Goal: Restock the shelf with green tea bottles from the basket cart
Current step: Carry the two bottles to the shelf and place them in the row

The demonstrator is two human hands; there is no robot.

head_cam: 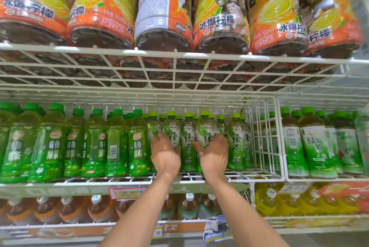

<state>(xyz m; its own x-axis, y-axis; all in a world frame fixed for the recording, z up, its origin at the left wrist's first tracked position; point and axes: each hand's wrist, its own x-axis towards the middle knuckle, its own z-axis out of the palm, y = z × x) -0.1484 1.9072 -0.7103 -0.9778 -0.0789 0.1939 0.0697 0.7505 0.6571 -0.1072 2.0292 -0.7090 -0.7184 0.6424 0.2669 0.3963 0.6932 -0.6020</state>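
Head view, left hand (165, 157), right hand (214, 156) grip upright bottles (172, 127)

Bright even store light, glare on white shelf wires (179, 55), motion blur and wide-angle bowing toward edges

White wire shelves (119, 51), yellow price tag (127, 194)

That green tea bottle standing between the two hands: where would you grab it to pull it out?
Probably by the narrow shoulder under its cap, from the front. The green tea bottle stands upright, wedged between neighbouring bottles that the left hand and right hand hold; only there do gaps open.
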